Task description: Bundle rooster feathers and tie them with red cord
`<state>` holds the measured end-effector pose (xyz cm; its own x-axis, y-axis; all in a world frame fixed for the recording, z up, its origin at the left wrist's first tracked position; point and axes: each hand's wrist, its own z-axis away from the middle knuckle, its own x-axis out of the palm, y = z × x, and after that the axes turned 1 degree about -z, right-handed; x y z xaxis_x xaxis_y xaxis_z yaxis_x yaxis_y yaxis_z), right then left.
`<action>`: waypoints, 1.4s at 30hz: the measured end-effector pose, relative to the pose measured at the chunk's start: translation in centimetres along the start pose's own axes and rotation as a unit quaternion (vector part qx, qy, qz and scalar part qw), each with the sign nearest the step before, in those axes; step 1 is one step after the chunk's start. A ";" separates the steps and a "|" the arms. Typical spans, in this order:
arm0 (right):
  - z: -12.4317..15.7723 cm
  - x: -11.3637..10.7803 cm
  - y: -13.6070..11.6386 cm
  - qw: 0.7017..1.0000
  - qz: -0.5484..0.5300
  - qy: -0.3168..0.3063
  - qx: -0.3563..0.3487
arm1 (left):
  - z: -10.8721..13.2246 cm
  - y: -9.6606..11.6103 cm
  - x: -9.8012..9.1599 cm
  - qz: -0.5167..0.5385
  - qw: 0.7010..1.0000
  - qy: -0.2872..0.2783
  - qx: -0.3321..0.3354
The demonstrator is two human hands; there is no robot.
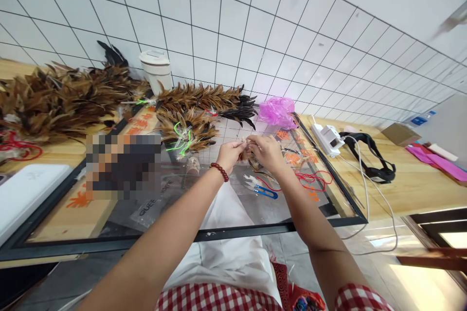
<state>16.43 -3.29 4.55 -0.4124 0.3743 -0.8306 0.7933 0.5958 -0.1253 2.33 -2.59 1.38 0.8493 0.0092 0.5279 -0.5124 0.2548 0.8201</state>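
Head view: left hand point(229, 153) and right hand point(266, 151) each kept a pinching grip on a feather tuft point(247, 149). Finished bundles point(204, 97) lay beyond the tuft, which seemed barely begun.

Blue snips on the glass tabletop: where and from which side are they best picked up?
The blue snips lie flat on the glass tabletop, so come from above and pinch the looped handle end, which looks to point toward the right forearm. The left hand and right hand both hold a feather bunch.
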 end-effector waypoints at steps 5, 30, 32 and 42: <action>0.6 0.5 0.2 1.000 0.022 -0.012 -0.009 | 0.1 -0.2 0.1 -0.072 0.997 -0.016 0.000; 1.8 -0.1 5.3 0.936 -0.224 -0.077 0.259 | -0.4 -0.2 -0.5 0.033 0.997 0.022 0.060; 1.9 0.2 5.1 0.936 -0.215 -0.088 0.263 | -0.4 -0.1 -0.5 0.041 0.997 0.030 0.060; 1.6 1.6 4.3 0.924 -0.237 -0.029 0.297 | -0.1 0.2 -0.3 0.072 0.995 0.048 0.056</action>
<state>19.87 -1.26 1.79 -0.7663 0.1221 -0.6308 0.6421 0.1808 -0.7450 1.92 -2.44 1.37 0.7714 0.1320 0.6224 -0.6361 0.1340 0.7599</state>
